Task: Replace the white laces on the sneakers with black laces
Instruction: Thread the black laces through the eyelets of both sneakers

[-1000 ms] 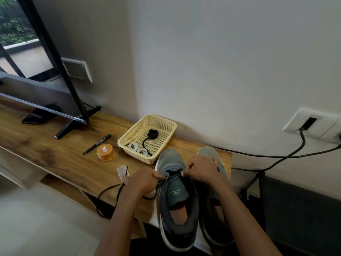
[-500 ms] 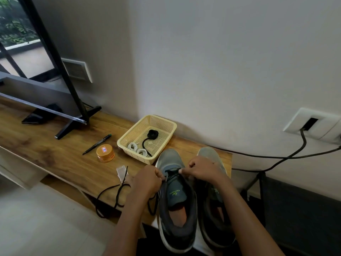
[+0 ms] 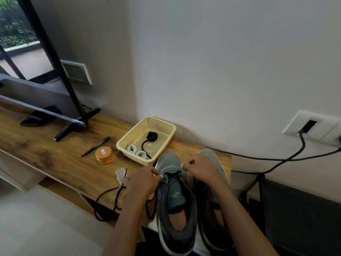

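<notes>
slack is dropping: left hand (image 3: 143, 182) and right hand (image 3: 202, 168) each pinch the black lace (image 3: 173, 175) across the left sneaker (image 3: 175, 224) on the desk (image 3: 55, 154), its loop hanging lower than before, so lacing looks barely started.

Home living rm: black flat-screen TV (image 3: 36, 93) on long brown wood-grain console (image 3: 46, 154), white plastic wall socket plate (image 3: 313, 124) w/ black cables (image 3: 302, 145) plugged in.

Your sneakers (image 3: 168, 159) are grey, threaded with a black lace (image 3: 107, 196). At eleven o'clock: cream perforated basket (image 3: 132, 132), white laces (image 3: 137, 152), orange tin (image 3: 104, 155).
</notes>
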Motion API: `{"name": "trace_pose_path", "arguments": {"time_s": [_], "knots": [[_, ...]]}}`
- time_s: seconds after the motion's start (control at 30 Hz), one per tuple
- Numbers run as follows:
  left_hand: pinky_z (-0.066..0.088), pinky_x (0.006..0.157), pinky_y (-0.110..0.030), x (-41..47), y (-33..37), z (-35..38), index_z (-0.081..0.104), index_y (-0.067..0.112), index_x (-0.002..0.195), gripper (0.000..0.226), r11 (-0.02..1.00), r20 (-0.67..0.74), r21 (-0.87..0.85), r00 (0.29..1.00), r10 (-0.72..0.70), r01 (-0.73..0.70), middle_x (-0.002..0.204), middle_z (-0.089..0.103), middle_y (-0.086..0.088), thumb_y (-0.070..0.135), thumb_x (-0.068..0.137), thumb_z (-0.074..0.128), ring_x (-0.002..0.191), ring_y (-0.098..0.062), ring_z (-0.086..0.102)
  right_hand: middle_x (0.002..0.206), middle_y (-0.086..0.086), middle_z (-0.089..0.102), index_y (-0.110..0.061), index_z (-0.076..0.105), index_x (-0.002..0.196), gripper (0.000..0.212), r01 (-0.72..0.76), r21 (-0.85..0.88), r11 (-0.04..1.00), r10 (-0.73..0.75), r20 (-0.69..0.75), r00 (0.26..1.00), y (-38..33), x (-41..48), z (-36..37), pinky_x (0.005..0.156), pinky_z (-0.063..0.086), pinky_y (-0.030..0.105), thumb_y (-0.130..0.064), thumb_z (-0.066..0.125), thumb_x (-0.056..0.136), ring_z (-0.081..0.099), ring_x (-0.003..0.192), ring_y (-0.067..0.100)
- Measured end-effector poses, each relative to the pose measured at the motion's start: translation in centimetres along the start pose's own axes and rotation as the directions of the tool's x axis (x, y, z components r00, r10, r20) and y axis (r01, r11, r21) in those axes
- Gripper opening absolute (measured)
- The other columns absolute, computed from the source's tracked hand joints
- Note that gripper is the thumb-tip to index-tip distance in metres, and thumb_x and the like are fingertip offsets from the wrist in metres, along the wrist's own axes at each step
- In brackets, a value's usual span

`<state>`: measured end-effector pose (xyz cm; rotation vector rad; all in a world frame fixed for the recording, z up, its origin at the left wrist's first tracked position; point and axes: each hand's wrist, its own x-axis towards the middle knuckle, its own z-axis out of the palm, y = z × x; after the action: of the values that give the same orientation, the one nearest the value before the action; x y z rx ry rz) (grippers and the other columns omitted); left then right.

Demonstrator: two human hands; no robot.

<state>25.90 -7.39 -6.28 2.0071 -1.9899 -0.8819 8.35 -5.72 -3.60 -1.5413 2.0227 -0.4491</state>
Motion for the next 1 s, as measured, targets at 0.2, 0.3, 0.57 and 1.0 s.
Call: {"name": "trace_pose_path", "arguments": {"time_s": [0.2,0.3,0.57,1.0], "knots": [[0.047,0.088,-0.031,0.4,0.4,-0.5,0.069,0.012,0.1,0.013,0.987,0.131,-0.155,0.99,0.053,-0.032,0.109,0.065,-0.007,0.017,0.091,0.061,0.104,-0.019,0.06,0.071,-0.005,0.06,-0.02,0.055,0.06,0.027,0.087,0.13,0.988,-0.083,-0.031,0.996,-0.7,0.3,0.5,0.077,0.047,0.032,-0.026,0.064,0.085,0.056,0.073,0.014],[0.044,0.071,-0.022,0.1,1.0,-1.6,0.06,0.013,0.092,0.007,0.91,0.147,-0.415,0.987,0.058,0.008,0.096,0.061,-0.006,0.013,0.095,0.053,0.087,-0.014,0.057,0.068,-0.008,0.056,-0.015,0.06,0.064,0.023,0.153,0.175,0.973,-0.16,0.027,0.987,-1.5,0.0,0.7,0.06,0.041,0.021,-0.02,0.064,0.086,0.05,0.065,0.005],[0.048,0.074,-0.018,-1.9,4.0,-3.1,0.067,0.022,0.082,0.026,0.709,-0.184,-0.661,0.969,0.165,-0.246,0.086,0.066,0.004,0.004,0.092,0.05,0.082,-0.005,0.061,0.091,0.0,0.068,-0.014,0.072,0.093,0.011,0.263,0.498,0.826,-0.317,0.024,0.948,-3.3,-0.8,0.8,0.078,0.047,0.027,-0.009,0.063,0.087,0.059,0.083,0.01],[0.043,0.068,-0.002,-3.8,5.6,-6.3,0.071,0.018,0.087,0.023,0.358,-0.422,-0.833,0.903,0.08,-0.421,0.068,0.065,0.01,0.003,0.091,0.054,0.071,0.009,0.059,0.087,-0.006,0.061,-0.028,0.068,0.078,0.009,0.122,0.132,0.984,-0.113,-0.07,0.991,-0.6,0.4,0.2,0.095,0.041,0.036,-0.02,0.071,0.079,0.052,0.1,0.018]]}}
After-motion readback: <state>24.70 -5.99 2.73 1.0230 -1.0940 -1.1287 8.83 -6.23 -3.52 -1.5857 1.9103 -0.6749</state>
